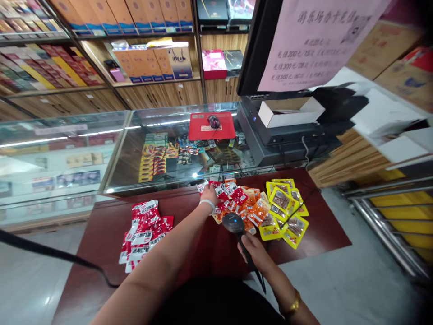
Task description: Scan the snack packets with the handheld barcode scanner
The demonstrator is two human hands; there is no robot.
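My right hand (252,247) is wrapped round the handle of a black barcode scanner (233,222), its head over the near edge of a mixed pile. At the far left of that pile my left hand (209,195) has its fingers closed on a red-and-white snack packet (203,186); the fingertips are partly hidden. More red packets (239,196) lie beside it, then orange packets (259,211) in the middle and yellow packets (284,201) on the right. A separate heap of red-and-white packets (145,237) lies to the left of my left forearm.
The dark red table (324,230) stands against a glass display counter (115,153). On the glass are a red mat (196,128) with a mouse (214,121), and a black till (270,149) under a screen bearing a pink notice (304,54). A black cable (67,256) crosses at left.
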